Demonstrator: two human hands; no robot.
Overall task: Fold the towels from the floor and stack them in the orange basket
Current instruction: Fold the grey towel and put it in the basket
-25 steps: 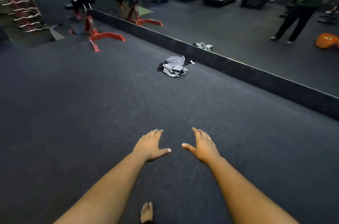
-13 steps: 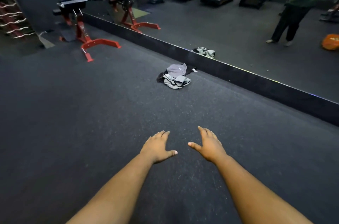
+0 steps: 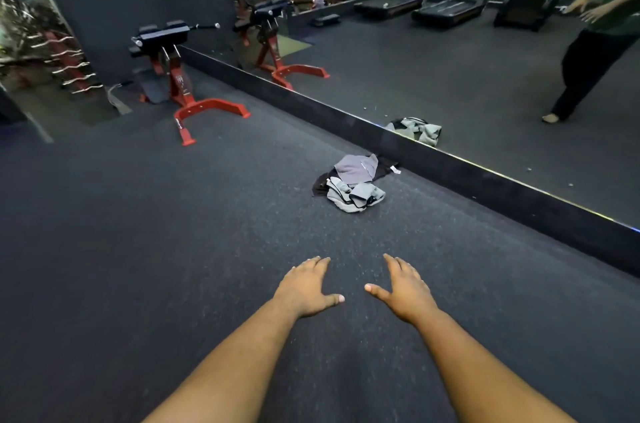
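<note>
Both arms reach forward over the dark rubber gym floor (image 3: 138, 249), palms down. The left hand (image 3: 306, 287) has its fingers straight and close together, thumb out to the side, holding nothing. The right hand (image 3: 403, 287) mirrors it — fingers extended, thumb pointing inward, nothing in its grasp. The two thumbs are near each other but apart.

The towels (image 3: 353, 181) lie in a crumpled grey and dark heap on the floor at about 12 o'clock from the hands, well apart from them and near the black base strip (image 3: 485, 176) of a wall mirror (image 3: 450, 76). Their reflection shows just beyond the strip.

At about 10 o'clock stands a red-framed exercise bench (image 3: 180, 76) with black pads — far from the heap.
</note>
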